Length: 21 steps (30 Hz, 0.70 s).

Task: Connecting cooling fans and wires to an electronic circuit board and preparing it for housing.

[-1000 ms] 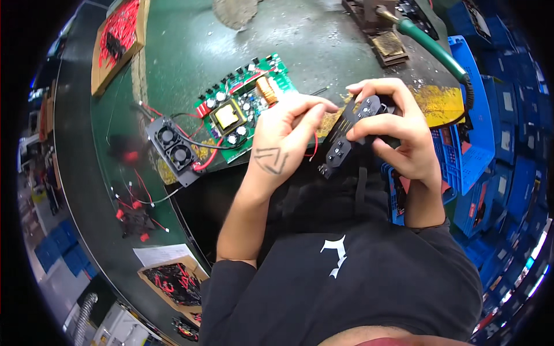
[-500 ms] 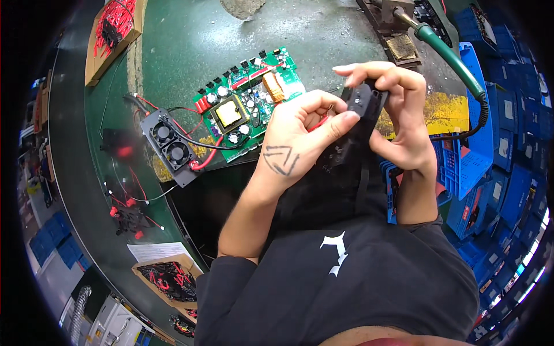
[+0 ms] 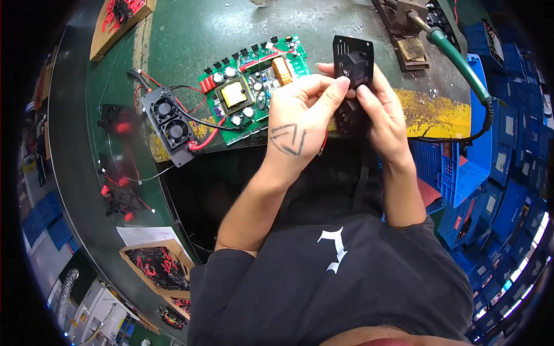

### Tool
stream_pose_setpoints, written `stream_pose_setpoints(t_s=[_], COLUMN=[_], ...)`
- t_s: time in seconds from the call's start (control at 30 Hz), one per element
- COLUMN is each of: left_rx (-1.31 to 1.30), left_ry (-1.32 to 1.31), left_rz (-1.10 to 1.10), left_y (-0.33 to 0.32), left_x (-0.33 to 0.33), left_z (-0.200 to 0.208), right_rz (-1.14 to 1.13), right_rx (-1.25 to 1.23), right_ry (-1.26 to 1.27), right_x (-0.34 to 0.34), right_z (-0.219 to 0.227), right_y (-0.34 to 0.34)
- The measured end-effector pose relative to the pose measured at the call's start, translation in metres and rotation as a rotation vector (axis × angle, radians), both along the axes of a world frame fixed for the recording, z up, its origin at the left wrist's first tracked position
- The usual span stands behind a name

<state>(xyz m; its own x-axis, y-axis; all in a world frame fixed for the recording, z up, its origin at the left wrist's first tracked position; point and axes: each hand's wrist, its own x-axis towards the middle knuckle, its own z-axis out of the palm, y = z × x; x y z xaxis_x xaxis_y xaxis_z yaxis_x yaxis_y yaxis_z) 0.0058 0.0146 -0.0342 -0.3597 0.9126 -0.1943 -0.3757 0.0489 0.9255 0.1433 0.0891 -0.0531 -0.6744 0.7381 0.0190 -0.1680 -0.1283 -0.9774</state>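
Note:
My right hand (image 3: 385, 118) grips a black end panel (image 3: 355, 60) with slots and a raised black socket housing, held tilted above the bench's front edge. Thumb and index finger of my left hand (image 3: 297, 115) are pinched together against the panel's left side. A short red wire (image 3: 324, 143) hangs below that hand; whatever its fingertips hold is hidden. Behind my left hand a green circuit board (image 3: 245, 131) lies on the bench, carrying a yellow transformer and a copper coil. Red and black cables join it to a black panel with two fans (image 3: 173, 124).
A green-handled soldering iron (image 3: 456, 55) rests in its stand at the right, its cord looping down to blue crates (image 3: 461, 173). Boxes of red and black parts (image 3: 156, 262) and loose wired fans (image 3: 118, 199) lie at the left. Yellow tape (image 3: 433, 115) marks the bench edge.
The black panel has been turned and raised, so its slotted end points up. My right hand has closed lower around it, and my left thumb and finger have moved up along its side.

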Motion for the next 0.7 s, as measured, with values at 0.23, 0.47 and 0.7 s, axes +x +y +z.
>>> stream_pose_setpoints(t_s=[0.23,0.47,0.7], left_rx=[0.047,0.015,-0.008], left_ry=[-0.102,0.068,0.094], left_rz=[-0.153,-0.109,-0.109], left_y=[-0.003,-0.003,-0.009], left_x=[-0.016,-0.012,-0.007], left_z=[-0.002,0.005,0.000], right_rz=[-0.136,-0.102,-0.076], right_rx=[0.111,-0.012,0.023], right_ry=[-0.158,-0.180,-0.183], right_x=[0.012,0.018,0.017], right_z=[0.020,0.024,0.018], right_y=[0.017,0.019,0.015])
